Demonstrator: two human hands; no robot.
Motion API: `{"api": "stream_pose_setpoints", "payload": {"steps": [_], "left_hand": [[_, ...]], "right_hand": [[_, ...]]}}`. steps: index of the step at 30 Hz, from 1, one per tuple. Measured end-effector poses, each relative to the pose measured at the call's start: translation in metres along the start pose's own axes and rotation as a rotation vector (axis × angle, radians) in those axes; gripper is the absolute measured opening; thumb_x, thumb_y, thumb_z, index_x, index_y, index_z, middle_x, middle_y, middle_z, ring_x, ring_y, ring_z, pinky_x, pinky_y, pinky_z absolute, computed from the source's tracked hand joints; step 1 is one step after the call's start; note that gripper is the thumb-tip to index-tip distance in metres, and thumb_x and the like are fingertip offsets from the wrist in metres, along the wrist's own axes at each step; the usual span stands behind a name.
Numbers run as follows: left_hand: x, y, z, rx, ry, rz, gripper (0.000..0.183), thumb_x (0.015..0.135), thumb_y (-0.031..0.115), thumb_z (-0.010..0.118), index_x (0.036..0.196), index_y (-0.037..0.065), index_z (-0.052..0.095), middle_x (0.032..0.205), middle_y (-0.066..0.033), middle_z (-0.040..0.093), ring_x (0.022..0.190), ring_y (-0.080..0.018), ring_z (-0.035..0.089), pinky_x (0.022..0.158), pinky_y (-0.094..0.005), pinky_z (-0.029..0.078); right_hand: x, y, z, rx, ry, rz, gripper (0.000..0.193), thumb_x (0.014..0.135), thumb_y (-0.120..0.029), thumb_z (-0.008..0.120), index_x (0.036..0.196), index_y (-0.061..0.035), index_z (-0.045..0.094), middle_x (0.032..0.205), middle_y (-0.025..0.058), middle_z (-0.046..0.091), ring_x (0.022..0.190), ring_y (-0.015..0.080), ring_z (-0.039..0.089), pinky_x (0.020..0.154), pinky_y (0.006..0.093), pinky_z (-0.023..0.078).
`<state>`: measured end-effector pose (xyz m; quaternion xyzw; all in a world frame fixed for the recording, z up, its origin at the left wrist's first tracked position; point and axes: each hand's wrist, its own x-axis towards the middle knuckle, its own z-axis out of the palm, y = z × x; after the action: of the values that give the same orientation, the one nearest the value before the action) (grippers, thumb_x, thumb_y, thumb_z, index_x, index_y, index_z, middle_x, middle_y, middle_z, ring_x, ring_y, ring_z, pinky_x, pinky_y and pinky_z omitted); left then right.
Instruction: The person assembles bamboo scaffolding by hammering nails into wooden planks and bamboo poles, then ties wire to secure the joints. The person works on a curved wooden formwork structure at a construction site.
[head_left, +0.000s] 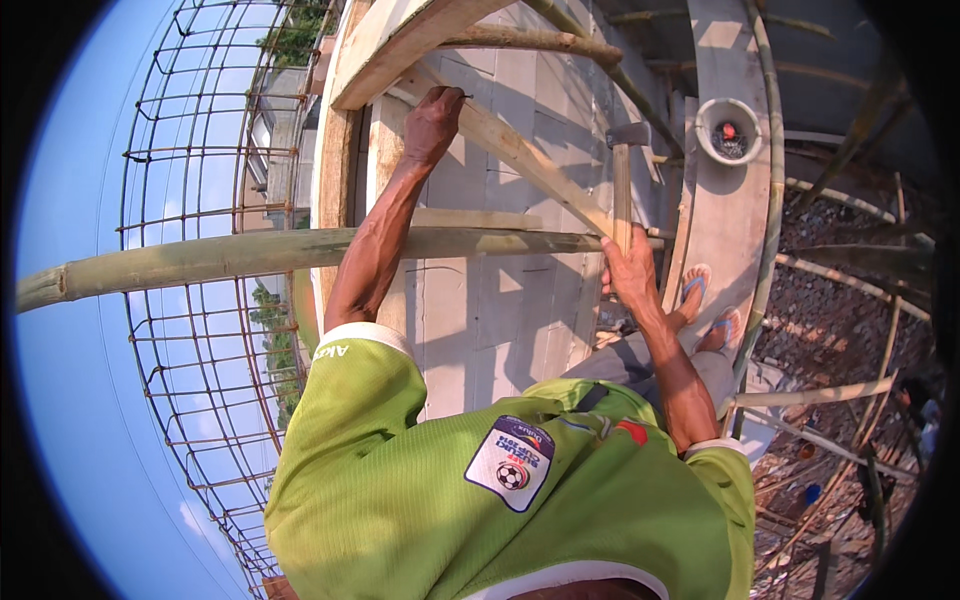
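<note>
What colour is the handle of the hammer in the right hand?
The straight wooden hammer handle is light brown; the head view shows it best.

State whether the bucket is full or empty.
The bucket is partly filled: dark bits and a red thing lie below its rim.
</note>
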<state>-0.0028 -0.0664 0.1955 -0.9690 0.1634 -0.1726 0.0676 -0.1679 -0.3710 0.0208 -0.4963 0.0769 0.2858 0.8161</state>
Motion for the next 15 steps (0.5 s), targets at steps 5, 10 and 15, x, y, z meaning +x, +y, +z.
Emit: {"api": "stream_pose_setpoints", "payload": {"steps": [5, 10, 15], "left_hand": [[0.010, -0.052, -0.020, -0.104, 0.097, -0.129, 0.009, 0.091, 0.011, 0.065, 0.096, 0.005, 0.069, 0.086, -0.0132, 0.072, 0.076, -0.0280, 0.072, 0.068, -0.0345, 0.056], [0.012, -0.064, -0.025, -0.103, 0.140, -0.125, 0.011, 0.091, 0.010, 0.066, 0.101, 0.005, 0.069, 0.080, -0.0113, 0.073, 0.071, -0.0185, 0.073, 0.063, -0.0298, 0.055], [0.014, -0.060, -0.030, 0.024, 0.048, -0.172, 0.014, 0.092, 0.013, 0.066, 0.103, 0.007, 0.070, 0.079, -0.0113, 0.073, 0.063, -0.0192, 0.072, 0.058, -0.0300, 0.054]], "right_hand": [[0.015, 0.000, 0.028, 0.089, -0.033, 0.016, 0.039, 0.094, -0.016, 0.060, 0.121, 0.0033, 0.039, 0.082, 0.0101, 0.058, 0.049, 0.0133, 0.056, 0.038, 0.0282, 0.049], [0.030, -0.004, 0.048, 0.188, -0.100, 0.005, 0.037, 0.094, -0.016, 0.060, 0.118, 0.0024, 0.039, 0.080, 0.0103, 0.057, 0.049, 0.0139, 0.056, 0.038, 0.0291, 0.049], [0.049, -0.001, 0.063, 0.184, -0.184, 0.011, 0.033, 0.094, -0.017, 0.059, 0.113, 0.0005, 0.038, 0.073, 0.0096, 0.056, 0.049, 0.0158, 0.057, 0.038, 0.0306, 0.048]]}}
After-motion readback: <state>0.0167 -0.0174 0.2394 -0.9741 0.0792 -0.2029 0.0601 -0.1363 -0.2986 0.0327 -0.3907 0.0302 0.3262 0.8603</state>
